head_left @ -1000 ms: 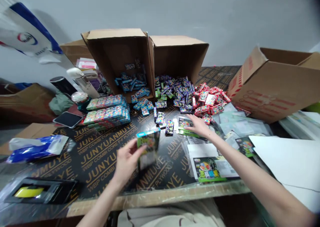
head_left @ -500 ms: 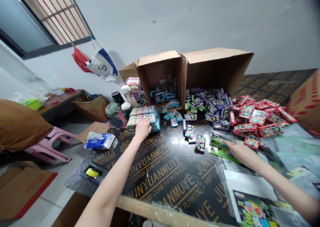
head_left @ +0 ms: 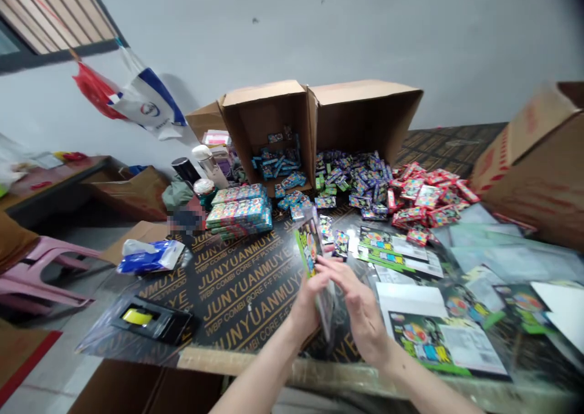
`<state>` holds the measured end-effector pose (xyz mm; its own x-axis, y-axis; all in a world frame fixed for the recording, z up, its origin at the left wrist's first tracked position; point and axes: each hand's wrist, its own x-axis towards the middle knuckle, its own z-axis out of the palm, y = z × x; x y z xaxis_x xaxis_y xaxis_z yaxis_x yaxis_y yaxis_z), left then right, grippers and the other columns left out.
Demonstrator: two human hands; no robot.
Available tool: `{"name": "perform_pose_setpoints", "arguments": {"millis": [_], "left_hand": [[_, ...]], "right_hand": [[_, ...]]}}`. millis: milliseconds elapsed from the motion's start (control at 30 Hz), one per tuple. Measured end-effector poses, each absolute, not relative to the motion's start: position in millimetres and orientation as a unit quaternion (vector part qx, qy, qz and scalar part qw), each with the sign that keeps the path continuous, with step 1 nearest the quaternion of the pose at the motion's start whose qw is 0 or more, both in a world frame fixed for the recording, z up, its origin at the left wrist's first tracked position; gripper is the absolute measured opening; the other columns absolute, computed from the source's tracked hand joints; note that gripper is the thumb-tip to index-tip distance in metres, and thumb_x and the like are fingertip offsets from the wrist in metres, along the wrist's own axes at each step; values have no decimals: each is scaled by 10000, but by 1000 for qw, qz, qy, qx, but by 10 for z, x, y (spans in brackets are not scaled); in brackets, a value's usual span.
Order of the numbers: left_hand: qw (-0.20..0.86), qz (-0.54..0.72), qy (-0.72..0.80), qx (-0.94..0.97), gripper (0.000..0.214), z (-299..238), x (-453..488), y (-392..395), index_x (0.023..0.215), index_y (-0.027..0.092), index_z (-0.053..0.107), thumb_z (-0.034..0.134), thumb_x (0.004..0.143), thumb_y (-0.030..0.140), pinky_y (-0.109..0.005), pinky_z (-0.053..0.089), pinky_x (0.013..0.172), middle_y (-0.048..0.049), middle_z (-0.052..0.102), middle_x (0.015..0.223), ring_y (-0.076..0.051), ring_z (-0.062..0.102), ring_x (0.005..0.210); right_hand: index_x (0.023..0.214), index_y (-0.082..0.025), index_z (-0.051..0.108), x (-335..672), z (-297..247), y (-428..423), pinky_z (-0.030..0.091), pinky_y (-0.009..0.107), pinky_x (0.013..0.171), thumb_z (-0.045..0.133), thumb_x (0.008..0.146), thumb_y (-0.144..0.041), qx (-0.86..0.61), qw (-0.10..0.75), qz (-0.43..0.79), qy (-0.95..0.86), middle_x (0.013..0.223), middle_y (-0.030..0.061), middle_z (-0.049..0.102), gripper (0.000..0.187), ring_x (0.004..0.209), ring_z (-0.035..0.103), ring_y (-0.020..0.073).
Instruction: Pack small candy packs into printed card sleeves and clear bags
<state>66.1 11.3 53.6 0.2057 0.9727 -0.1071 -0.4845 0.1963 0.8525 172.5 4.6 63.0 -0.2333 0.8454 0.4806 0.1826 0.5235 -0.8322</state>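
Both hands meet over the near middle of the black plywood table (head_left: 237,280). My left hand (head_left: 305,304) and my right hand (head_left: 360,307) together grip a clear plastic bag with a green printed card (head_left: 311,250), held upright on edge. Behind it lie several small colourful packets (head_left: 337,241) and flat green printed bags (head_left: 387,253). A stack of filled blue-green packs (head_left: 239,210) stands further left.
Two tipped cardboard boxes (head_left: 319,113) spill blue, purple (head_left: 360,180) and red packets (head_left: 429,198). Another carton (head_left: 533,165) stands at right. More printed bags (head_left: 438,344) lie near right. A tape dispenser (head_left: 146,320), a blue pouch (head_left: 150,256) and a pink chair (head_left: 36,268) are at left.
My left hand came back from the stack of packs and my right hand left the flat bags; both now hold a printed bag upright near the front. The view swung right.
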Motion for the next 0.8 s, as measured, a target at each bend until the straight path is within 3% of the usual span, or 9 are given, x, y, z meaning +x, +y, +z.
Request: {"name": "perform_pose_setpoints", "arguments": {"millis": [100, 200, 333, 433, 533, 633, 700, 800], "left_hand": [[747, 468, 319, 350, 562, 540, 532, -36, 1146, 141, 564, 565, 693, 475, -408, 360, 958, -113, 575, 1178, -313, 491, 1115], [760, 420, 317, 381, 554, 496, 453, -130, 1135, 169, 575, 606, 662, 456, -384, 402, 890, -98, 629, 1069, -297, 526, 1045], [762, 373, 324, 420, 609, 497, 453, -163, 1169, 166, 558, 617, 641, 463, -364, 425, 807, -100, 622, 1076, -291, 545, 987], [755, 357, 312, 453, 625, 565, 445, -172, 1168, 163, 562, 661, 606, 418, -349, 408, 829, -86, 595, 1136, -286, 538, 998], [740, 376, 312, 463, 582, 610, 433, -219, 1160, 158, 565, 682, 617, 331, -331, 357, 910, -71, 593, 1145, -262, 517, 1034], [739, 364, 338, 455, 455, 576, 443, -278, 1085, 153, 610, 673, 656, 291, -297, 373, 868, -58, 644, 1037, -224, 554, 947], [735, 364, 363, 441, 352, 528, 453, -300, 1003, 145, 645, 656, 683, 291, -274, 393, 812, -49, 668, 947, -200, 572, 869], [722, 393, 421, 383, 312, 471, 448, -301, 935, 153, 654, 660, 674, 323, -247, 421, 725, -31, 676, 858, -174, 577, 779]], "right_hand": [[1164, -253, 525, 1894, 716, 106, 348, 405, 983, 479, 854, -404, -415, 539, 269, -682, 1194, 73, 525, 349, 1145, 453, 233], [1132, -256, 503, 2067, 796, 200, 377, 384, 920, 604, 778, -353, -439, 523, 248, -688, 1117, 70, 528, 381, 1061, 478, 228], [866, -200, 574, 2216, 862, 279, 407, 321, 737, 694, 683, -396, -416, 446, 260, -749, 832, 37, 559, 294, 811, 505, 194], [690, -182, 588, 2316, 905, 286, 382, 295, 708, 704, 661, -433, -343, 343, 290, -825, 697, 14, 549, 278, 724, 484, 169], [835, -182, 635, 2394, 947, 254, 380, 294, 759, 707, 633, -477, -302, 238, 330, -862, 788, 26, 585, 365, 804, 486, 183], [1074, -201, 578, 2431, 958, 239, 393, 294, 776, 735, 572, -496, -313, 193, 363, -856, 907, 27, 587, 603, 863, 480, 196], [1178, -226, 516, 2429, 924, 260, 407, 299, 781, 753, 553, -470, -325, 212, 401, -830, 955, 24, 583, 711, 868, 499, 194], [1276, -256, 411, 2396, 792, 304, 396, 334, 859, 759, 586, -387, -405, 354, 432, -724, 1029, 37, 574, 785, 959, 519, 198]]}}
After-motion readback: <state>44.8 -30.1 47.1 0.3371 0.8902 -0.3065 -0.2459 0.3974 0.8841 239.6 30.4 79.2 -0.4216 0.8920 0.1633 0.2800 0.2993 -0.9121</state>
